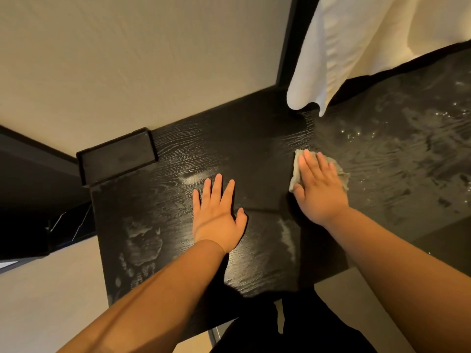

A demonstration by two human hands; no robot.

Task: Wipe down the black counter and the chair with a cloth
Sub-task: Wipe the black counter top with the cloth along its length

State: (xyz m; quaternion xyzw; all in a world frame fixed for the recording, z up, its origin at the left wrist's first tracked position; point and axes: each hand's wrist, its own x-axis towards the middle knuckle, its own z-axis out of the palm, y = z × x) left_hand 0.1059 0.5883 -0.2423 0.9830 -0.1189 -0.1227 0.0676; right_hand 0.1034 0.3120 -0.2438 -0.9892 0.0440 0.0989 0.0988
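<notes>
Pressed a grey cloth (295, 174) onto the wet, streaky black desk (254, 138) under the flat, spread right grip (318, 189), with the left grip (216, 212) spread flat nearby.

One left hand (216, 220), one right hand (321, 193), one cloth (295, 173), one black counter (254, 138), one tray (117, 159), perhaps one curtain (356, 47)

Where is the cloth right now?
Head view, right of centre: the cloth lies on the black counter, pressed under the flat right hand, nearer the camera than the hanging white fabric.
</notes>
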